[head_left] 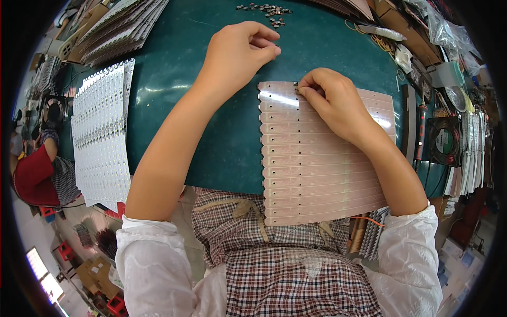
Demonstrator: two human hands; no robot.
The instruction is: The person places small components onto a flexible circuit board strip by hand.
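A pinkish-tan panel of parallel strips lies on the green tabletop in front of me, its near edge reaching past the table toward my lap. Small dark dots run down it, and its left edge is scalloped. My right hand rests over the panel's far edge, thumb and forefinger pinched at a tiny dark spot too small to name. Beyond the panel's far left corner, my left hand hovers above the table with fingers curled together. A dark speck shows at its fingertips; what it is I cannot make out.
Small metallic parts lie scattered at the far side. White strip panels with small chips lie at left, below another stack. At right are a soldering iron, a black fan and coiled wire. A person in red sits far left.
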